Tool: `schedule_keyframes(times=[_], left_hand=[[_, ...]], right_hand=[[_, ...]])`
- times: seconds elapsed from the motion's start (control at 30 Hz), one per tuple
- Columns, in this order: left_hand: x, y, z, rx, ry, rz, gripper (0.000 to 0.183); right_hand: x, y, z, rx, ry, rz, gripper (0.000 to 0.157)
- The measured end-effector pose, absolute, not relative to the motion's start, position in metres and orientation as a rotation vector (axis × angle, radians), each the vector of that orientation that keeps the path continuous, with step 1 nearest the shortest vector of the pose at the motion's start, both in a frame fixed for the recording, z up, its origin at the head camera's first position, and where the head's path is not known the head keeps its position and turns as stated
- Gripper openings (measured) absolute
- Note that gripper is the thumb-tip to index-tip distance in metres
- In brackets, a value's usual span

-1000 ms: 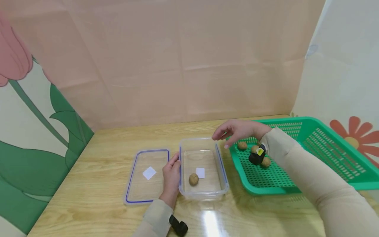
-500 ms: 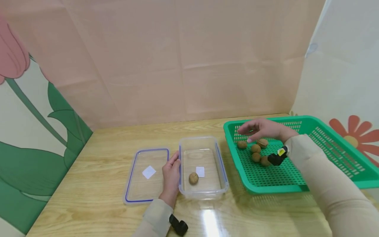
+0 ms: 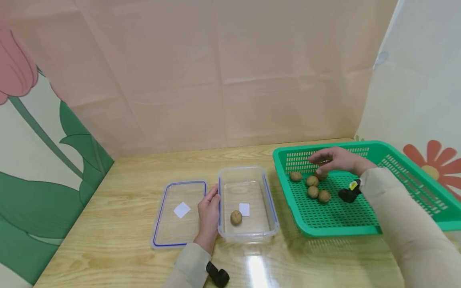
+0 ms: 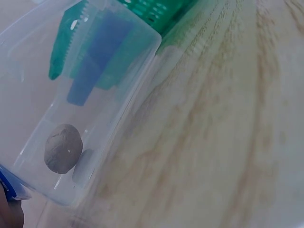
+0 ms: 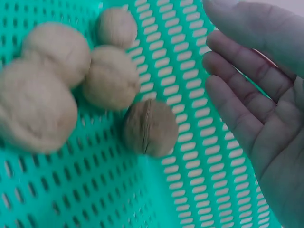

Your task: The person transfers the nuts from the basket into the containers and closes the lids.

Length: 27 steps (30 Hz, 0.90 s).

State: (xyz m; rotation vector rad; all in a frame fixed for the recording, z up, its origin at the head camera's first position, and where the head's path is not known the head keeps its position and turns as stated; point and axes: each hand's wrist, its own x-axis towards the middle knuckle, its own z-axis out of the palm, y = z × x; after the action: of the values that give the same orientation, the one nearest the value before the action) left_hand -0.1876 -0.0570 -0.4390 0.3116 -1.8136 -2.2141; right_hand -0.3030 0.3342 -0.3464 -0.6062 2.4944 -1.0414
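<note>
over the past second the right hand [image 3: 336, 159] has swung from beside the container to above the rectangular green perforated plastic basket [image 3: 335, 219], fingers extended and wide, holding nothing. it now hangs nearest the rearmost of five round brown ridged walnuts [image 3: 312, 192] lying on the basket floor; the right wrist view shows a gap between fingers and nuts. by my judgement this leaves the right hand placed for picking, with nothing yet gripped. the lone walnut [image 3: 236, 217] in the clear plastic box with a blue-edged rim [image 3: 248, 196] has stayed put, near the box's front left and beside a small white square [image 3: 244, 210]. the left hand [image 3: 209, 214] has stayed too, fingers laid straight along the box's left wall; i cannot tell how firmly it presses

to the left lies a clear lid with a blue border [image 3: 180, 230]. everything stands on a light wood-grain tabletop [image 3: 108, 200], backed by a creased pinkish-beige sheet [image 3: 216, 80], with a pink tulip print [image 3: 16, 60] at left and an orange-red flower print [image 3: 430, 170] at right
</note>
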Motion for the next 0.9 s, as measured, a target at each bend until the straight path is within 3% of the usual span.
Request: schedule_keyframes(times=[0.9], left_hand=[[-0.188, -0.058, -0.438, 0.329, -1.802, -2.242, 0.037]], right_hand=[[-0.316, 0.352, -0.376, -0.46, 2.532, -0.911, 0.046]])
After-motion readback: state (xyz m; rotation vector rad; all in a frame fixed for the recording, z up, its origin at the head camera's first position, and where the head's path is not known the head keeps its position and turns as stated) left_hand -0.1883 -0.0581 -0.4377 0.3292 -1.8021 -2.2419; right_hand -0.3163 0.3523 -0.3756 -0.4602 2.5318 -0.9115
